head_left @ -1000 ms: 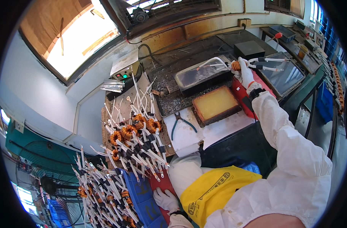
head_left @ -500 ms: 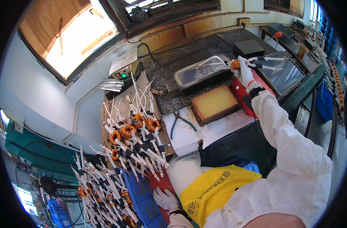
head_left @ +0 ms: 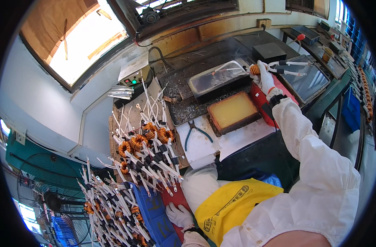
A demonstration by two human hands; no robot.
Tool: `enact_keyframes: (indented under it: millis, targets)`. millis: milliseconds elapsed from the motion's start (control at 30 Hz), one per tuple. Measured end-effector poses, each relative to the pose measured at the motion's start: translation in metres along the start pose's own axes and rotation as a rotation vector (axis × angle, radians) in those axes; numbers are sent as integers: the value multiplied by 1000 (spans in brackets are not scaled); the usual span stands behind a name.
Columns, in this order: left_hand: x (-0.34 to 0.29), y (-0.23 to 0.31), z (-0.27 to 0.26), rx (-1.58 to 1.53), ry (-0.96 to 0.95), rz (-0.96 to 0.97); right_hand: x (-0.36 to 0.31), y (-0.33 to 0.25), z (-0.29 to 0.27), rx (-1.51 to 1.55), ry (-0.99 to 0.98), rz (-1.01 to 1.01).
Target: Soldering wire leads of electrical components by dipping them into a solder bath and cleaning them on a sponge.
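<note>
My gloved right hand is closed on a copper-wound toroidal coil with white-sleeved leads. On its left, leads reach over a dark rectangular pot with a greyish surface; whether the tips touch that surface I cannot tell. Other leads stick out to the right, banded in black. Just below the hand is a red box. Low in the view, my gloved left hand lies on a red surface beside a blue crate, fingers extended and holding nothing.
A square tray of yellowish liquid stands nearer me, with pliers on white paper to its left. Several finished-looking coils with leads crowd the left board and crate. Behind them sits a control box. A caged fan stands far left.
</note>
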State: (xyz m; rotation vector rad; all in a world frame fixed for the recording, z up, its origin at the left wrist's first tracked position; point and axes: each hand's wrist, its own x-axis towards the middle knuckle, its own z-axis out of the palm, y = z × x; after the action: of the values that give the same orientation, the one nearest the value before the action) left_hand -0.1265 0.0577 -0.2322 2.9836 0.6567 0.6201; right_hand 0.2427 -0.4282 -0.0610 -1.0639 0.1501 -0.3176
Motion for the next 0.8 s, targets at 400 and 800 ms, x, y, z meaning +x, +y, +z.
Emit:
enact_keyframes:
  millis: [400,800]
  targets:
    - [2,4,-4,-4,-26,-23,-4,-2,3,-40,42,-19]
    - [3,5,-6,1,-25,-11,-4,2,3,-56,76,-21]
